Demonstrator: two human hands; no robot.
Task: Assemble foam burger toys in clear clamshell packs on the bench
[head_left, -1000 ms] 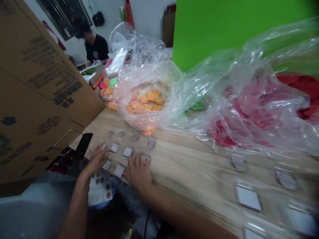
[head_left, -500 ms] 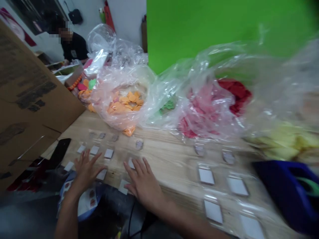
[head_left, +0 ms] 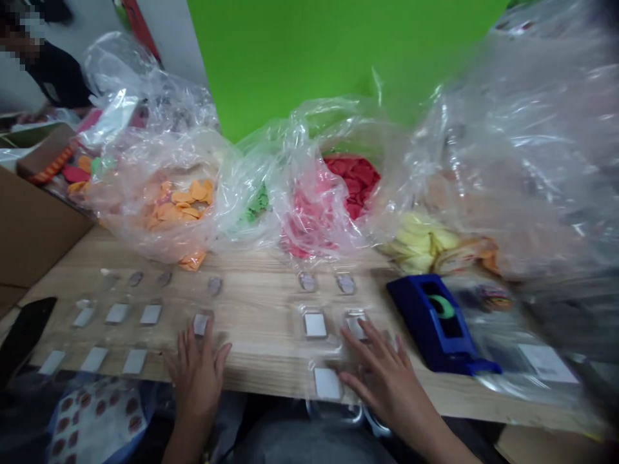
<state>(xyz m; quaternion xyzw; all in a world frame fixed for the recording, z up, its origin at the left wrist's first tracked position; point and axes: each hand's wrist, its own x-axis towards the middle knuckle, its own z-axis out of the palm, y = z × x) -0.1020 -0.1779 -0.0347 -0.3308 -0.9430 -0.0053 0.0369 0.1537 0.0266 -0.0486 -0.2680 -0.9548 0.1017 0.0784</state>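
Left of the blue tape dispenser [head_left: 435,325], on the wooden table [head_left: 261,303], lie many clear plastic blisters [head_left: 150,314]. I can count ten white squares [head_left: 117,313] and six small grey ovals [head_left: 215,286] among them; a hand may hide more. The left hand [head_left: 196,380] is open with spread fingers, just below one white square, and holds nothing. The right hand [head_left: 387,374] is open too, and its fingers [head_left: 362,327] lie over a blister without a clear grip. Behind the blisters are a bag of orange foam shapes [head_left: 178,206], a bag of green foam shapes [head_left: 254,206], a bag of red and pink foam shapes [head_left: 329,200] and a bag of yellow foam shapes [head_left: 418,241].
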